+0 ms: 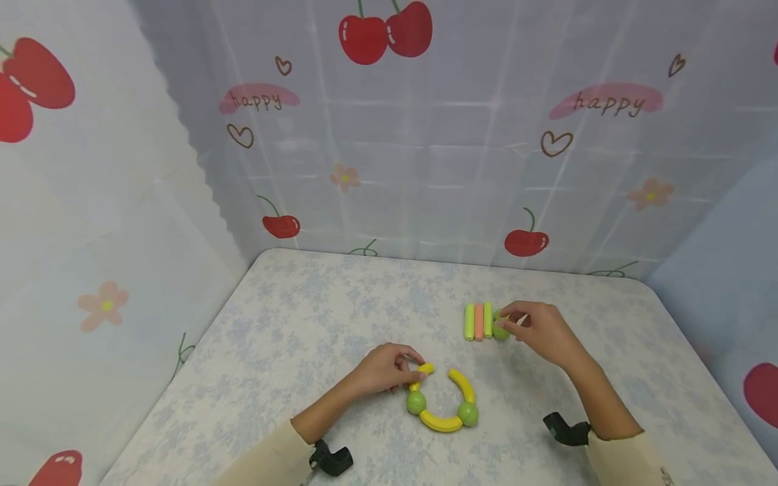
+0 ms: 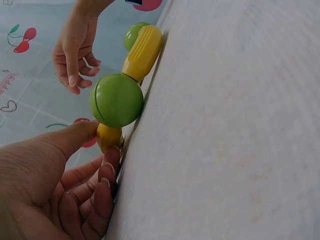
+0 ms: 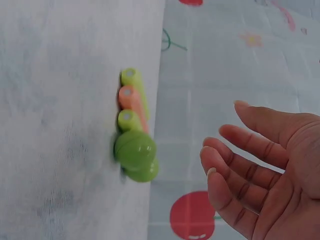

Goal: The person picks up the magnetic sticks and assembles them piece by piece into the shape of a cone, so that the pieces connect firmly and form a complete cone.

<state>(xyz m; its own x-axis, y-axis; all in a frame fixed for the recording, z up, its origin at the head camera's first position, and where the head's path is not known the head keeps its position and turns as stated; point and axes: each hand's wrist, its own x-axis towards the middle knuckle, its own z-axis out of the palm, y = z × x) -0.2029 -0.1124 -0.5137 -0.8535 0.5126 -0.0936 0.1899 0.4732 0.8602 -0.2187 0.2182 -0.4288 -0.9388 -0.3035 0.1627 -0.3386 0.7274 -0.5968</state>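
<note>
So the ring was maybe half built: a U-shaped chain [image 1: 442, 403] of yellow curved pieces and green balls sat low in the middle of the frame on the desk [image 1: 292, 337]. The left hand [image 1: 383, 368] pinched its upper-left yellow end. Up and to the right, the right hand [image 1: 541, 331], fingers loosely apart, reached at a loose green ball [image 1: 500, 329] touching three unused sticks [image 1: 478, 321].

In the head view the right hand [image 1: 543, 331] covers part of the green ball [image 1: 501, 329] beside the sticks [image 1: 478, 321], so whether it touches is unclear. The left hand [image 1: 386, 368] hides the yellow curved piece's [image 1: 423, 370] near end. Both forearms run off the bottom edge.
</note>
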